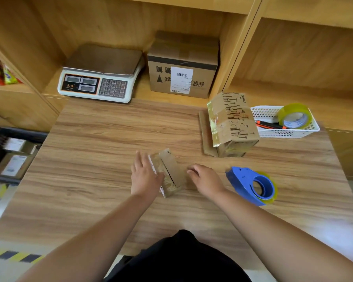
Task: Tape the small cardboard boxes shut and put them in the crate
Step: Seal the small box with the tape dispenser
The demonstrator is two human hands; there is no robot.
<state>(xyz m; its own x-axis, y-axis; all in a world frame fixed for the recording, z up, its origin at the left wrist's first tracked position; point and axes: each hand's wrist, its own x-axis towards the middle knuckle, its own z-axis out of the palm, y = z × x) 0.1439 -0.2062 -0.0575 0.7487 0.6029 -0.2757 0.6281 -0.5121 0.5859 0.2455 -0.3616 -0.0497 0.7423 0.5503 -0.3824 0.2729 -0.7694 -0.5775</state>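
Cardboard box [168,174]: likely light, stiff | grip side walls | left hand [145,177] flat against it | right hand [205,178] loose, empty

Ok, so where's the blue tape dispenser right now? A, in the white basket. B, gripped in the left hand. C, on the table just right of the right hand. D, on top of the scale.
C: the blue tape dispenser lies on the table, just beyond the right hand, and neither hand touches it.
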